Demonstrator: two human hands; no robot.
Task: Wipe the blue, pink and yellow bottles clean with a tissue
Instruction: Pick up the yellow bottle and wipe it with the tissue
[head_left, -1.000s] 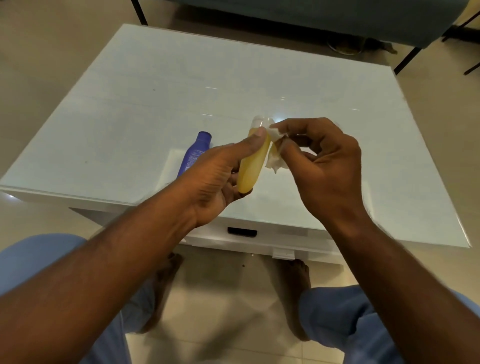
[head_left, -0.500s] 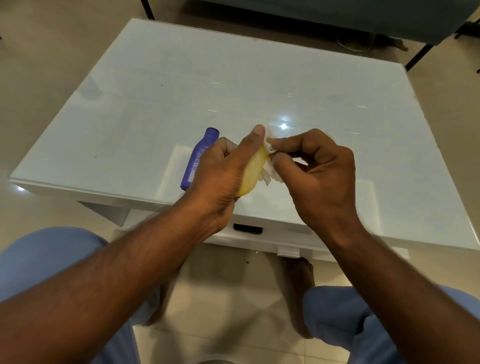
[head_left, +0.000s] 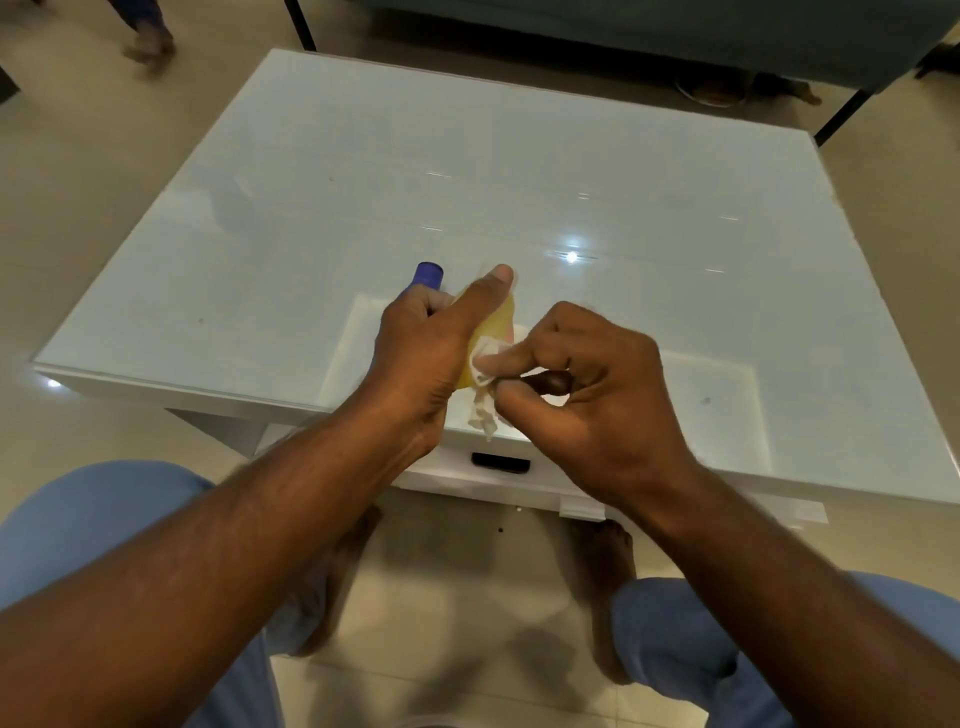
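Observation:
My left hand (head_left: 426, 348) grips the yellow bottle (head_left: 496, 325) above the table's near edge, thumb stretched along its side. Much of the bottle is hidden by that hand. My right hand (head_left: 576, 384) pinches a crumpled white tissue (head_left: 483, 384) between thumb and fingers and presses it against the bottle's lower part. The blue bottle (head_left: 428, 275) lies on the table behind my left hand, with only its cap end showing. No pink bottle is in view.
The white glass-topped table (head_left: 571, 171) has a drawer with a dark handle slot (head_left: 501, 461) under its near edge. My knees and bare feet are below it. A dark bench frame stands beyond the table's far edge.
My right hand has slid the tissue down the yellow bottle from its top end to its lower part. My left hand now covers more of the bottle and of the blue bottle.

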